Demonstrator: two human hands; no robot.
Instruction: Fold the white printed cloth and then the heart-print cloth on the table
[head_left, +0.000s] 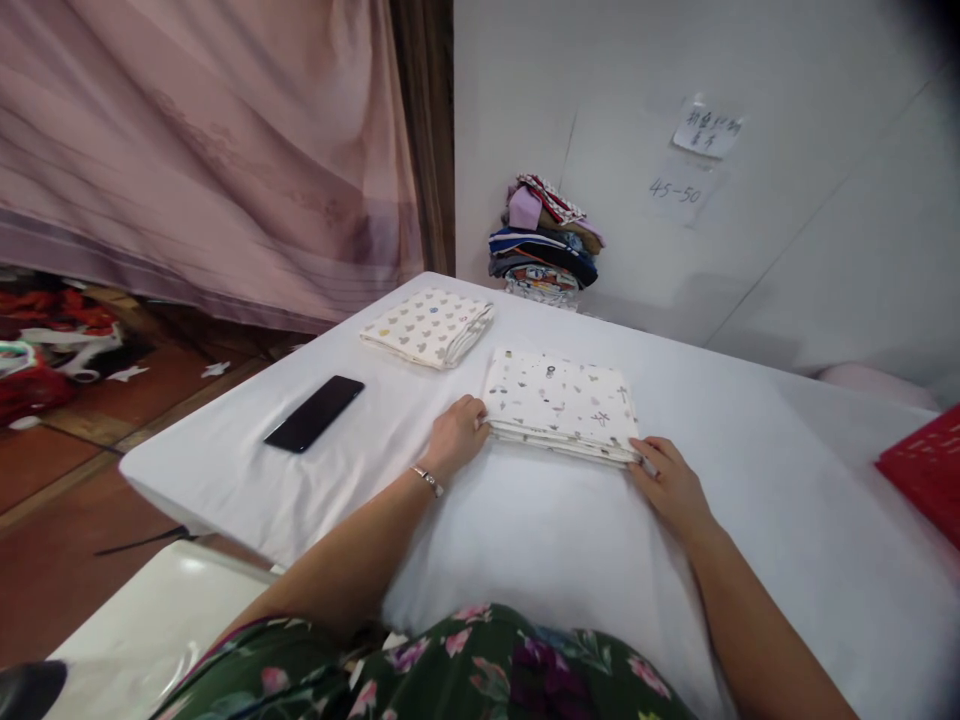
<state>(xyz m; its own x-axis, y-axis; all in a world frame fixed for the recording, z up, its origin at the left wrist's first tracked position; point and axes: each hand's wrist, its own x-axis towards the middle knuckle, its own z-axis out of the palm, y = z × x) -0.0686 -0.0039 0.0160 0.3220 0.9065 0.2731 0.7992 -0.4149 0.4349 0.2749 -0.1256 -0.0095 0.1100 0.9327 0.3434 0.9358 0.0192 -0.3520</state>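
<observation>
A folded white cloth (559, 400) with small printed figures lies flat on the white-covered table (525, 530), its layered edge toward me. My left hand (457, 435) pinches its near left corner, fingers closed on the fabric. At the near right corner, my right hand (667, 480) grips the layers between thumb and fingers. Farther back on the left rests a second folded cloth (427, 325), cream with a grey repeating print; neither hand touches it.
A black phone (315, 413) lies on the table's left part. Behind the table, folded clothes (544, 245) are piled against the white wall. A red object (926, 470) sits at the right edge. A pink curtain (225, 150) hangs at left, and a pale stool-like surface (165, 610) stands below.
</observation>
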